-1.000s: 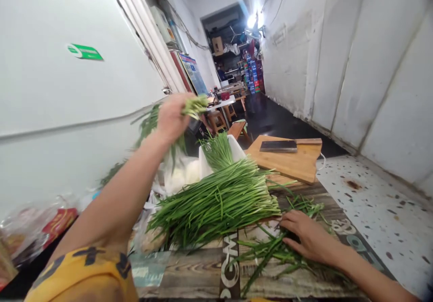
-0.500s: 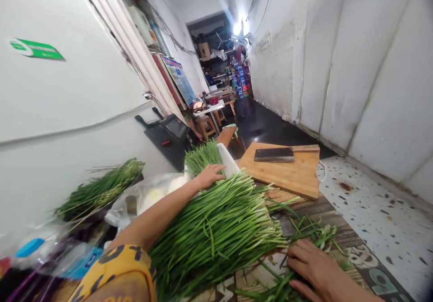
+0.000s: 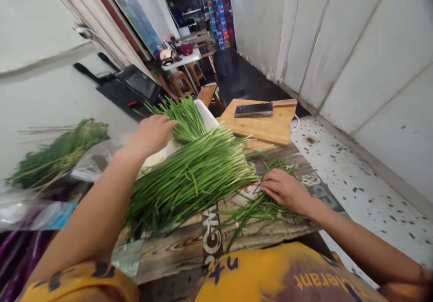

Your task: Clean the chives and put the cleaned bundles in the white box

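A large pile of green garlic chives (image 3: 189,171) lies on the wood-patterned table, pale ends toward the right. Behind it, more garlic chives (image 3: 186,117) lie in a white container (image 3: 206,113). My left hand (image 3: 154,132) is just left of the chives in the container, fingers stretched out, with nothing visible in it. Loose, scattered chives (image 3: 246,214) lie on the table right of the pile. My right hand (image 3: 284,190) is down on them with its fingers curled together round some strands; the fingertips are partly hidden.
A cleaver (image 3: 253,109) lies on a wooden cutting board (image 3: 262,128) at the table's far right. Another bundle of greens (image 3: 64,153) is at the left, near clear plastic bags (image 3: 91,160) and purple eggplants (image 3: 23,252). Stools (image 3: 181,83) and a white table (image 3: 186,58) stand beyond.
The view has tilted down. My left hand has lifted away from the pile's far edge and moved left. The fingers of my right hand have closed on the loose chives.
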{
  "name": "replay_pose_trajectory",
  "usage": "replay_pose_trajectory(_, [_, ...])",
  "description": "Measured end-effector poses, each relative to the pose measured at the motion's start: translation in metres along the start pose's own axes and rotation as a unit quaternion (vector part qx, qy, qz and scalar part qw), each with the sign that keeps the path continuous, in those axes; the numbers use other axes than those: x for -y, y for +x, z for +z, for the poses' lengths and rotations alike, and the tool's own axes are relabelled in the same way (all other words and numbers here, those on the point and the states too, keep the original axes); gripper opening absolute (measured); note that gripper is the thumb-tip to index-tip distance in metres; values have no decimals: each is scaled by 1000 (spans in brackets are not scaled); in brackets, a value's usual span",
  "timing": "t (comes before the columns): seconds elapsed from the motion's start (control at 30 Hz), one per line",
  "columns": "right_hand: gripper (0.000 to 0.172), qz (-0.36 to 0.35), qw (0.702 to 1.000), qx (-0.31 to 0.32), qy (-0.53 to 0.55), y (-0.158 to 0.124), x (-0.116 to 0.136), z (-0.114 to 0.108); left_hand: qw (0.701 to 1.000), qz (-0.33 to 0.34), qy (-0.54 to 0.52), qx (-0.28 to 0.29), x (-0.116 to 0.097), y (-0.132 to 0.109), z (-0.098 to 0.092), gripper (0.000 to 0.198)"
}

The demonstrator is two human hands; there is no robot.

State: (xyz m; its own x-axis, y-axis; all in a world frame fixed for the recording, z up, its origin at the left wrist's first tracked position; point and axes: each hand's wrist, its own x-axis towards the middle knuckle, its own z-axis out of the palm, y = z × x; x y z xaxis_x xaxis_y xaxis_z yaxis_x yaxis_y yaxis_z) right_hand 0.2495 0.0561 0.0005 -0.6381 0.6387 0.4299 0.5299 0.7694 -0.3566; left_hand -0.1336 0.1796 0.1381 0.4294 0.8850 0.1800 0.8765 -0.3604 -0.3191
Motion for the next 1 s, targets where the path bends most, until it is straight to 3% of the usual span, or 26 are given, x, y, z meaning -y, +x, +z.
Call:
replay_pose_trajectory(0.07, [20, 9, 1000, -14, -10, 3, 4, -3, 999, -16, -6, -43, -28, -40, -25, 37])
replay_pose_trajectory(0.13, [19, 16, 999, -27, -20, 9, 9, -4, 995, -3, -60, -79, -69, -81, -32, 32])
replay_pose_trajectory(0.23, [18, 18, 998, -48, -40, 26, 14, 1, 966, -13, -197, -168, -140, -128, -9, 18])
replay_pose_trajectory(0.33, [16, 21, 996, -60, -58, 44, 14, 11, 915, -110, -298, -248, -202, -150, 21, 16])
replay_pose_trajectory(0.4, [14, 36, 996, -68, -52, 51, 9, 16, 896, -125, -346, -248, -233, -155, 31, 17])
replay_pose_trajectory(0.47, [14, 68, 994, -80, -27, 53, 3, 16, 901, -72, -371, -214, -255, -157, 33, 23])
replay_pose_trajectory(0.53, [14, 88, 993, -80, 3, 51, -5, 14, 916, 8, -366, -165, -267, -156, 34, 26])
replay_pose_trajectory(0.6, [14, 66, 997, -44, 23, 47, -11, 11, 930, 62, -340, -127, -270, -150, 37, 21])
replay_pose_trajectory(0.73, [14, -9, 999, 32, 15, 45, -15, 9, 955, 106, -263, -92, -257, -119, 52, 15])
replay_pose_trajectory(0.87, [17, 14, 998, -42, 32, 47, -7, 10, 972, 96, -192, -97, -244, -88, 64, 18])
replay_pose_trajectory(1.0, [16, 68, 984, -106, 126, 44, -3, 5, 958, 113, -203, -165, -244, -87, 60, 20])
